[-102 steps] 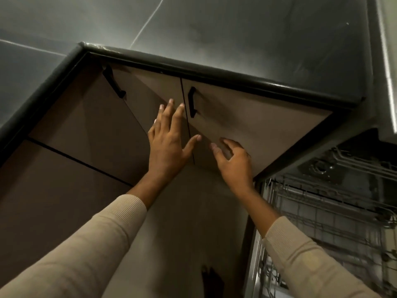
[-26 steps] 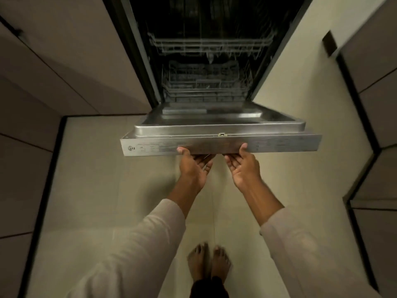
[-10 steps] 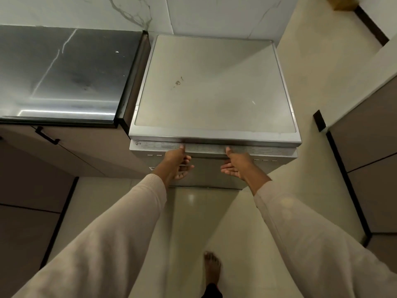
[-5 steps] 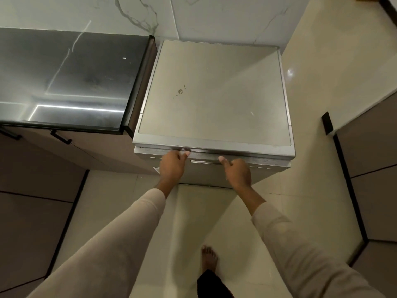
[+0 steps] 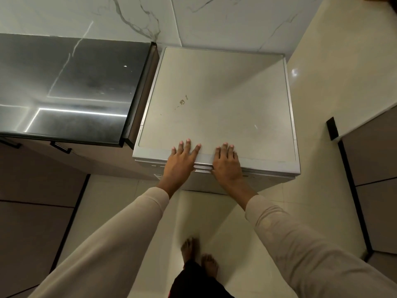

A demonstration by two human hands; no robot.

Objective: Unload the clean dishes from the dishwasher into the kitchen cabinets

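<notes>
Two hands lie flat on the near edge of the dishwasher (image 5: pixel 214 100). The left hand (image 5: pixel 182 160) and the right hand (image 5: pixel 227 164) are side by side, close but not touching each other. Their fingers are straight on the pale top panel, and the palms are over the front lip, so neither hand grips anything. The dishwasher stands directly in front of the person, against the marble wall (image 5: pixel 214 22), with the dark counter (image 5: pixel 71 82) just at its left. Its front edge runs from left to right, across the line of both arms. The door (image 5: pixel 206 181) is on the near face, below the palms. It looks closed, because no rack and no dish can be seen. Both hands are about equally near to the top edge of the door, around its middle. Whether dishes remain inside, the view cannot tell. The cabinets (image 5: pixel 96 160) under the counter lie to the left and lower, so the left hand is the nearer one to them. Another cabinet (image 5: pixel 373 158) stands well apart at the right.
</notes>
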